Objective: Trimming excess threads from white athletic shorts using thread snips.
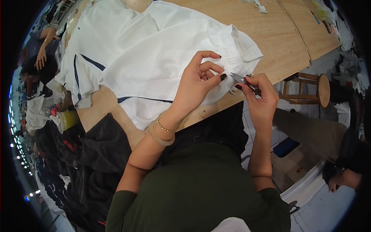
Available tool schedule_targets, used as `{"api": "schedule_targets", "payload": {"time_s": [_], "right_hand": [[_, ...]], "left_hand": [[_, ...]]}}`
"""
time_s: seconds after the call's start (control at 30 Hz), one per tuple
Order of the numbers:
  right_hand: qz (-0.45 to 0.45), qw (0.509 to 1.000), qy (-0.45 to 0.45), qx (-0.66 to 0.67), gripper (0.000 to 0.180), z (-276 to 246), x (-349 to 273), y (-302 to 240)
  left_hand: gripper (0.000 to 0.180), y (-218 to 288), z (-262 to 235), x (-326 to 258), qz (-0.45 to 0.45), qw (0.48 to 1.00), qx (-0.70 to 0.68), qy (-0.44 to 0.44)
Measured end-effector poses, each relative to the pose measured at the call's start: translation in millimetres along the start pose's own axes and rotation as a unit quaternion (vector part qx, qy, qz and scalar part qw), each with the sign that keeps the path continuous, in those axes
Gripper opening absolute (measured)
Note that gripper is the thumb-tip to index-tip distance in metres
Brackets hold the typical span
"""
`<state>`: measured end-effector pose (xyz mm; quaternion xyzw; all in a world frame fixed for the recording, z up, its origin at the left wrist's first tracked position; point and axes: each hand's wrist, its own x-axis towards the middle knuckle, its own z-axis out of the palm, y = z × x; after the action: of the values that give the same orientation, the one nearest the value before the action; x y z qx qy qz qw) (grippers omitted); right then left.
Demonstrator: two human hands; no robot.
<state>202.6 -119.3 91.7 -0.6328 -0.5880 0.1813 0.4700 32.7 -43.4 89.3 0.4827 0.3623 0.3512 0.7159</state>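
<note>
A white garment (154, 58) with dark blue trim lies spread over the wooden table (278, 34). My left hand (199, 79) pinches its gathered elastic edge (232, 54) between thumb and fingers, lifting the cloth near the table's front edge. My right hand (261, 98) is closed on small thread snips (240, 79), whose metal blades point left toward the pinched fabric, just short of my left thumb. Bracelets ring my left wrist.
Dark cloth (92, 154) is heaped at the table's left end beside a yellow-green bottle (69, 119). A wooden stool (313, 91) stands to the right. Another person's hand (40, 58) shows at far left, and someone sits low at the right (344, 170).
</note>
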Motion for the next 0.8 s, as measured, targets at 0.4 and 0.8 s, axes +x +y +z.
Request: {"api": "schedule_targets", "payload": {"time_s": [0.4,0.8], "right_hand": [[-0.009,0.999,0.031,-0.005,0.019,8.1,7.1,-0.5],[0.141,0.941,0.058,0.302,0.010,13.6,17.9,-2.8]], "left_hand": [[0.038,-5.4,4.4,-0.7,0.037,0.996,0.072,0.022],[0.059,-76.3,40.7,-18.3,0.224,0.812,0.536,0.063]]}}
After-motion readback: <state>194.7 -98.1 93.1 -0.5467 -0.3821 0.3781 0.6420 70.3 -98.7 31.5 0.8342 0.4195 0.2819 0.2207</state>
